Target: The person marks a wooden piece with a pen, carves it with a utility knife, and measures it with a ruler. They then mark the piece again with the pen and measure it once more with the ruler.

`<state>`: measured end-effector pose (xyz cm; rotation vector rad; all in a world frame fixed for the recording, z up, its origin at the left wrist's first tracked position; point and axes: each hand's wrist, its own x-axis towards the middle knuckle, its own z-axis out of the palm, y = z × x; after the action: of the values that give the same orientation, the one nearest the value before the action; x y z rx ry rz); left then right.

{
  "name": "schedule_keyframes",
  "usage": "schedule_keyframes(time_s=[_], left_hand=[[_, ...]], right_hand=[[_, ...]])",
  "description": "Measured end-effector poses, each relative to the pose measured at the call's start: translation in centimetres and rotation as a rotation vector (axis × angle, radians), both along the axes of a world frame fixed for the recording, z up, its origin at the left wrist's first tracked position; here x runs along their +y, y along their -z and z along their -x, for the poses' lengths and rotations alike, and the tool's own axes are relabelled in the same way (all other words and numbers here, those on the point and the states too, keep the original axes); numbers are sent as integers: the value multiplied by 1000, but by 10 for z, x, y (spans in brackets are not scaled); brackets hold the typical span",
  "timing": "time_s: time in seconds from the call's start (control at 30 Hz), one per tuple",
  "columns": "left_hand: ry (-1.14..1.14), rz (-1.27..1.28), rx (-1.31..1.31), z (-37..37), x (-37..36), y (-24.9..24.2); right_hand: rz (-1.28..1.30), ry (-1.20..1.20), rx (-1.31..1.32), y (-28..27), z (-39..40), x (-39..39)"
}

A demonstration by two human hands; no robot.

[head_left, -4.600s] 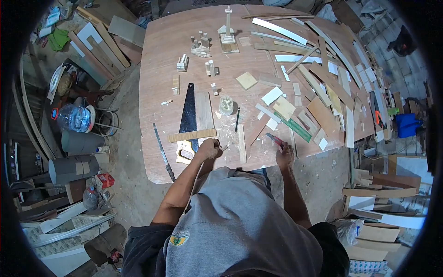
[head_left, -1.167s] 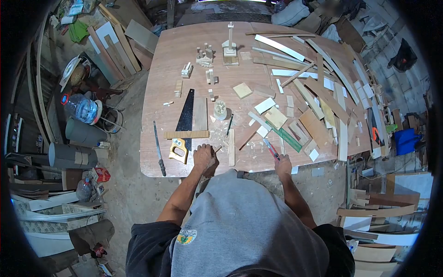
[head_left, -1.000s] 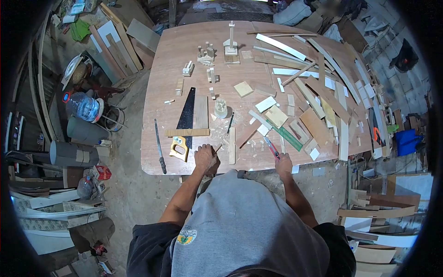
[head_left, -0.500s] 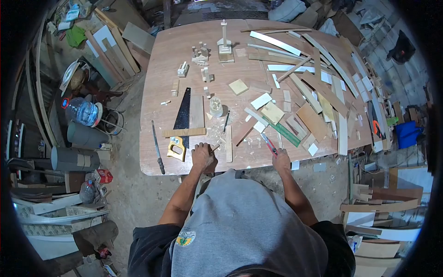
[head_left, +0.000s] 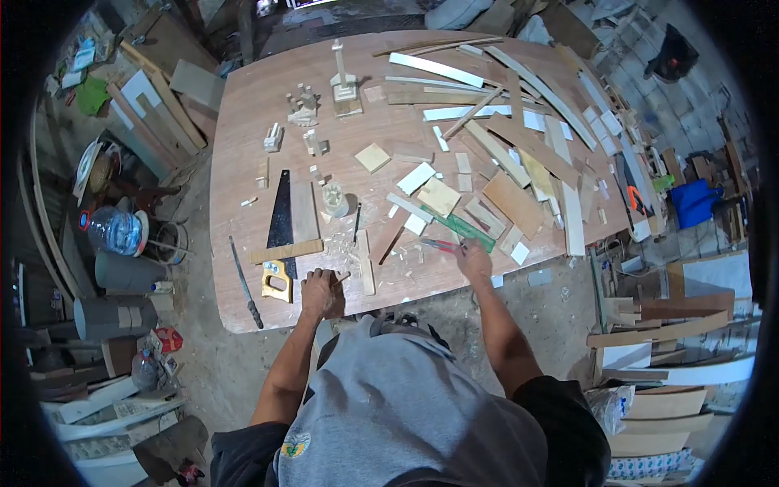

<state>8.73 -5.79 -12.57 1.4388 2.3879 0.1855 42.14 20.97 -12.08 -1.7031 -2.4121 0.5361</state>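
The person's left hand (head_left: 322,294) is curled into a loose fist near the front edge of the large brown plywood surface (head_left: 243,146), pinching a short thin wooden stick (head_left: 342,278) whose free end points up and to the right. The right hand (head_left: 473,260) rests farther right along the same edge, its fingers closed around the handle of a red-handled cutter (head_left: 439,244), whose tip points left across the board.

Between the two hands lies a narrow pale wooden strip (head_left: 366,261), set roughly upright in the view, with pale wood shavings (head_left: 345,247) scattered just beside it. Left of the left hand lies a handsaw with a black blade and yellow handle (head_left: 281,235); a flat light-wood slat (head_left: 286,251) lies across it near the handle. A long dark metal file (head_left: 244,282) lies near the surface's left edge, well apart from the saw. A small clear glass jar (head_left: 334,198) stands above the shavings, a dark pencil (head_left: 357,213) just beside it. A green ruler (head_left: 462,229) lies above the right hand among many offcuts of board.
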Motion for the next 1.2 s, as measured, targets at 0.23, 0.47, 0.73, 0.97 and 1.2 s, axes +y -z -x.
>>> schedule_keyframes(time_s=[0.23,0.47,0.73,0.97,1.2], left_hand=[[39,92,80,10,-8,-8],[-12,25,19,20,-28,-10],[27,33,95,19,-29,-5],[-96,0,59,4,-37,-15],[-174,-156,173,-16,-53,-28]], right_hand=[[-119,-134,-153,24,5,56],[40,-94,-148,32,-1,66],[-22,-149,-214,8,-16,52],[-37,-214,-266,6,-44,56],[-15,-241,-247,-31,-71,52]])
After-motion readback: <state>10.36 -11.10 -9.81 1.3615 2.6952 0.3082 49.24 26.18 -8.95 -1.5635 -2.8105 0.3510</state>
